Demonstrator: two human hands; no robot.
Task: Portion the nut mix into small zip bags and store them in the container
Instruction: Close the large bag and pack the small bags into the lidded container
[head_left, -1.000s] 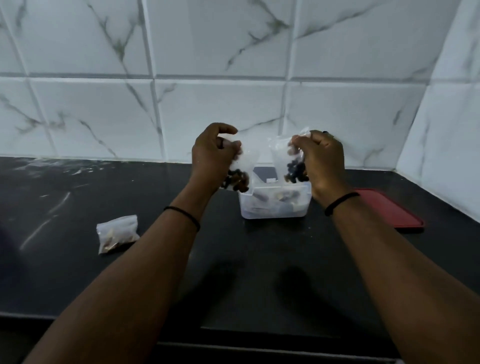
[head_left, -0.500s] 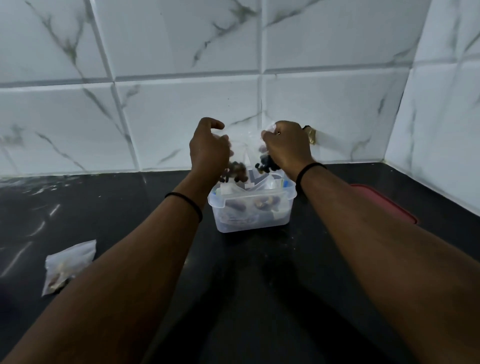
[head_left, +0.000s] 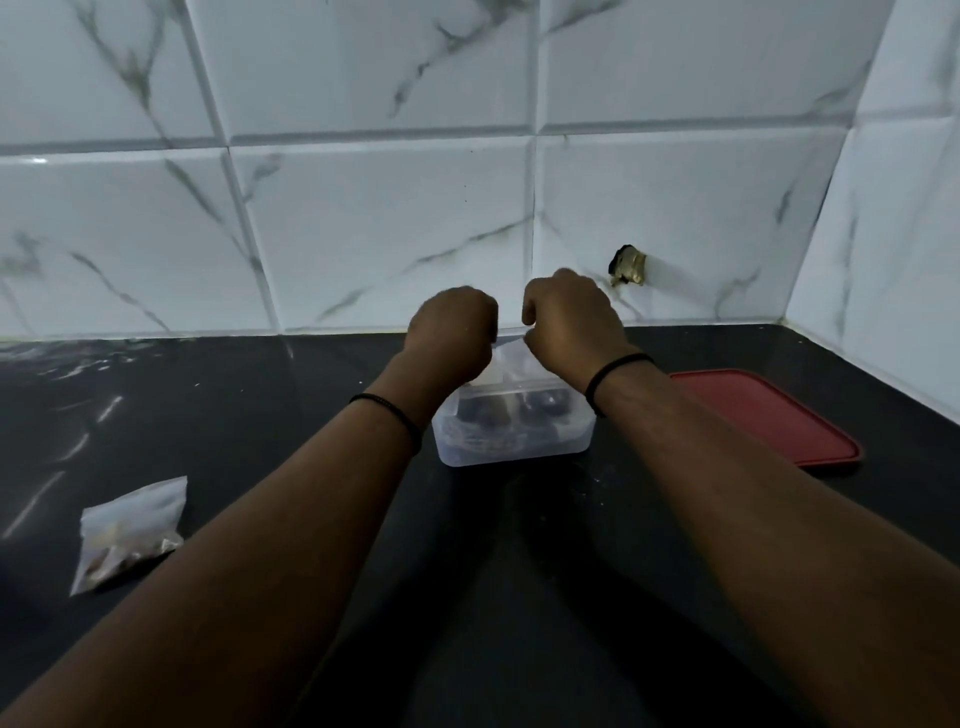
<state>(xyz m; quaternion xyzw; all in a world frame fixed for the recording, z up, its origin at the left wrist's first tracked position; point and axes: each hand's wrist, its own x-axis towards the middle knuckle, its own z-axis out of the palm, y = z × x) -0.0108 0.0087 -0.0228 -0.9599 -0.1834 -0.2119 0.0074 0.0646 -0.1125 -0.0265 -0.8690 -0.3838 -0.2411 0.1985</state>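
Hands meet over the open top of the clear plastic container (head_left: 511, 441) in the head view, the only view there is. The left hand (head_left: 451, 332) is curled into a loose fist above the container's left rear corner, knuckles up, and the right hand (head_left: 571, 325) is curled the same way above its right rear part. Both hands show only their backs, and whether either has hold of a bag cannot be told, since the fingers are hidden; a pale strip of clear plastic shows in the gap between them. Inside the container (head_left: 511, 441), dark nut pieces in small bags (head_left: 514, 408) are visible through the wall. The container stands on the black countertop (head_left: 260, 415) near the tiled wall (head_left: 363, 234). 1 more filled zip bag (head_left: 127, 535) lies flat on the counter, well apart to the left. The red lid (head_left: 763, 415) lies flat just right of the container, beyond the right forearm. Each wrist wears 1 thin black band (head_left: 618, 366).
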